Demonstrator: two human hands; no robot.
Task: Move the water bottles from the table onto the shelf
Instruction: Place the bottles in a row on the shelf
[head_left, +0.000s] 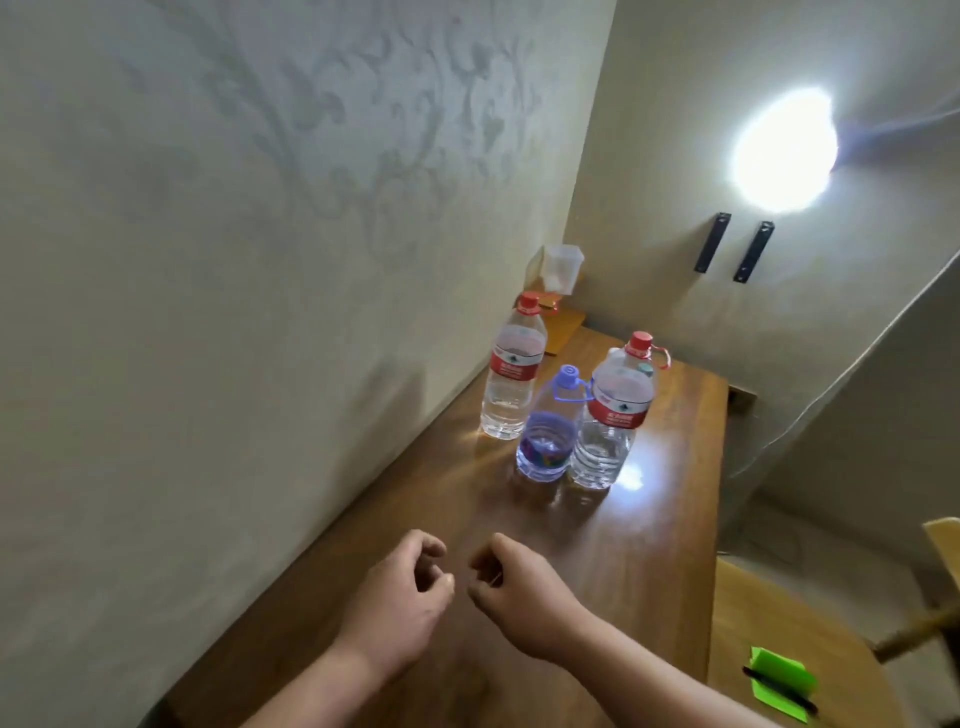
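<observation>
Both bare forearms reach forward over the near part of the table (649, 545), wrists nearly level. The left hand (402, 597) and the right hand (511, 592) hover side by side, close but apart, each loosely curled with fingers bent inward toward the palm and thumbs tucked near the fingertips, holding nothing.
</observation>
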